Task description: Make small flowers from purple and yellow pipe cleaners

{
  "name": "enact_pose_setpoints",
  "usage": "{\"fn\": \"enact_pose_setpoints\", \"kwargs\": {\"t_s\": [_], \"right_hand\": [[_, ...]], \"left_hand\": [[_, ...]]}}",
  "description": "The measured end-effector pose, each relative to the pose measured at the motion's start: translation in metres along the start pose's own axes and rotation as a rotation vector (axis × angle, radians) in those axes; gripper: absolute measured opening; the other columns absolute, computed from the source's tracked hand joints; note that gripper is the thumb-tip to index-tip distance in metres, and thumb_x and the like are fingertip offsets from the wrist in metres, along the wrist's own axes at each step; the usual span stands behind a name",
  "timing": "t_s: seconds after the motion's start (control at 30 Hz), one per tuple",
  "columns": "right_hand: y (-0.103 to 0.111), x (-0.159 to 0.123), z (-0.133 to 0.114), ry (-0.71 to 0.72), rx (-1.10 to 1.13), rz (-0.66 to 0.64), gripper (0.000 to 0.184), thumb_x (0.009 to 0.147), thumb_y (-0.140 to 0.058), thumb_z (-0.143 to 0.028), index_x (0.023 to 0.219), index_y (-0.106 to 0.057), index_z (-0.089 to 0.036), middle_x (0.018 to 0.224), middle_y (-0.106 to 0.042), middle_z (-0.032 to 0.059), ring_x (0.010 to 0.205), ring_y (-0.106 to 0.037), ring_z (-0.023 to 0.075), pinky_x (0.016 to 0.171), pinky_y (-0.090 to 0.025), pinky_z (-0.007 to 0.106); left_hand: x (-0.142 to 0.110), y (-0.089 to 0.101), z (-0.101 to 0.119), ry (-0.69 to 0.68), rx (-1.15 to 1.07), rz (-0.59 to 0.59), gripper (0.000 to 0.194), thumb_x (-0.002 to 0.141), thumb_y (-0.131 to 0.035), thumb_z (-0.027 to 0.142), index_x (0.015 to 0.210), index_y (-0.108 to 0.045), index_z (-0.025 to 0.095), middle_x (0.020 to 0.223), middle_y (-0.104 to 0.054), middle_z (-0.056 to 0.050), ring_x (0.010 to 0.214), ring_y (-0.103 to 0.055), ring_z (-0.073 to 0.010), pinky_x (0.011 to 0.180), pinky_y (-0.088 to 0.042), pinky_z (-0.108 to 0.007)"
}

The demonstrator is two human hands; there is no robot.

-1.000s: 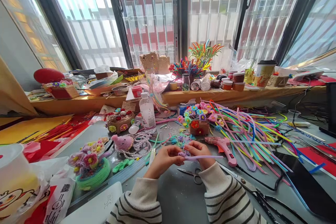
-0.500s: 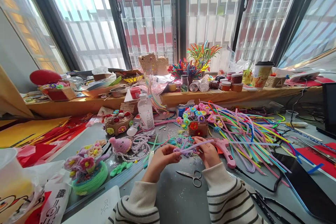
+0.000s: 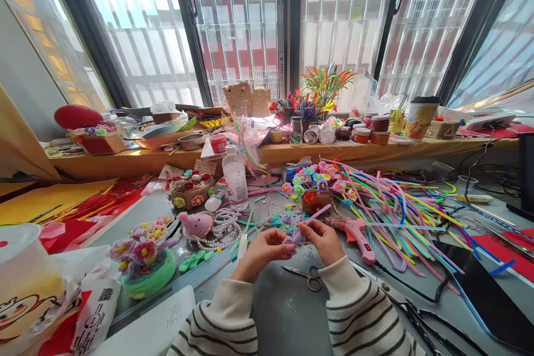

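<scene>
Between my two hands is a lilac pipe cleaner (image 3: 320, 213), bent into small loops at its lower part with a straight end pointing up to the right. My left hand (image 3: 267, 253) pinches the looped part, which its fingers partly hide. The fingertips of my right hand (image 3: 323, 239) close on the pipe cleaner beside it. Below them on the table lie small scissors (image 3: 307, 276). A pink glue gun (image 3: 354, 236) rests just right of my right hand. Behind my hands is a heap of small pastel pipe-cleaner pieces (image 3: 290, 218).
Right lie many loose pipe cleaners (image 3: 387, 217), a phone (image 3: 479, 295) and large black-handled scissors (image 3: 417, 311). A flower basket (image 3: 316, 200) and bottle (image 3: 236, 178) stand behind. Left are pearl strands (image 3: 227, 233), a green flower pot (image 3: 150, 275), a white box (image 3: 154, 322) and a plastic cup (image 3: 25, 278).
My hands have drawn closer together. The straight end of the lilac pipe cleaner now points more steeply upward, and my right hand has shifted left onto the looped part. The view has shifted slightly.
</scene>
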State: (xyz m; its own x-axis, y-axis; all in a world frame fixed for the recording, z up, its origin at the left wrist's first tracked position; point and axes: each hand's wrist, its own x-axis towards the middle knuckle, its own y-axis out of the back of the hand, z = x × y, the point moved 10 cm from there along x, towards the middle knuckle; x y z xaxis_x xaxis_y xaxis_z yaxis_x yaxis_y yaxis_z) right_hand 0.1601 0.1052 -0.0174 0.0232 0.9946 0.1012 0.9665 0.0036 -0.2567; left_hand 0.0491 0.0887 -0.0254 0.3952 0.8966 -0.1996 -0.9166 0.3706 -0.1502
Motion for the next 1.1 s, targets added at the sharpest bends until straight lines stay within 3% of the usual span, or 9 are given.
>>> {"fn": "enact_pose_setpoints", "kwargs": {"t_s": [0.1,0.3,0.6,0.87,1.1], "right_hand": [[0.000,0.001,0.005,-0.028,0.026,-0.011,0.024,0.053,-0.064,-0.035,0.060,-0.058,-0.013,0.050,-0.050,-0.0034,0.046,-0.040,0.0067,0.045,-0.033,0.019],[-0.006,-0.002,0.009,-0.061,0.066,-0.021,0.026,0.048,-0.068,-0.032,0.063,-0.057,-0.014,0.056,-0.054,-0.0025,0.052,-0.046,0.0083,0.048,-0.038,0.020],[-0.021,-0.004,0.001,0.018,0.107,-0.107,0.021,0.056,-0.064,-0.033,0.058,-0.052,-0.015,0.052,-0.050,-0.0038,0.049,-0.043,0.0069,0.045,-0.036,0.019],[-0.018,-0.003,-0.004,0.103,0.162,-0.078,0.016,0.058,-0.063,-0.027,0.058,-0.053,-0.016,0.053,-0.048,-0.0049,0.045,-0.039,0.0043,0.043,-0.032,0.017],[-0.026,-0.004,0.008,-0.034,0.267,-0.109,0.026,0.053,-0.064,-0.037,0.062,-0.050,-0.017,0.048,-0.050,-0.0049,0.039,-0.040,0.0052,0.038,-0.029,0.018]], "left_hand": [[0.001,-0.003,-0.003,0.009,0.002,-0.026,0.026,0.045,-0.069,0.024,0.059,-0.051,0.013,0.058,-0.061,-0.002,0.058,-0.057,-0.0133,0.062,-0.044,-0.028],[0.001,0.015,0.000,-0.001,-0.084,0.171,0.028,0.044,-0.069,0.029,0.060,-0.052,0.012,0.061,-0.061,-0.004,0.064,-0.058,-0.0153,0.062,-0.044,-0.027],[0.001,0.016,0.002,-0.033,-0.141,0.207,0.027,0.046,-0.069,0.027,0.059,-0.052,0.012,0.058,-0.059,-0.002,0.056,-0.056,-0.0117,0.058,-0.045,-0.025],[0.002,0.009,0.000,-0.034,-0.274,0.103,0.018,0.054,-0.065,0.023,0.064,-0.054,0.012,0.065,-0.058,-0.002,0.063,-0.056,-0.0107,0.064,-0.045,-0.023],[0.001,0.009,0.001,-0.053,-0.306,0.091,0.017,0.055,-0.065,0.022,0.066,-0.056,0.012,0.067,-0.058,-0.002,0.062,-0.055,-0.0093,0.065,-0.044,-0.023]]}}
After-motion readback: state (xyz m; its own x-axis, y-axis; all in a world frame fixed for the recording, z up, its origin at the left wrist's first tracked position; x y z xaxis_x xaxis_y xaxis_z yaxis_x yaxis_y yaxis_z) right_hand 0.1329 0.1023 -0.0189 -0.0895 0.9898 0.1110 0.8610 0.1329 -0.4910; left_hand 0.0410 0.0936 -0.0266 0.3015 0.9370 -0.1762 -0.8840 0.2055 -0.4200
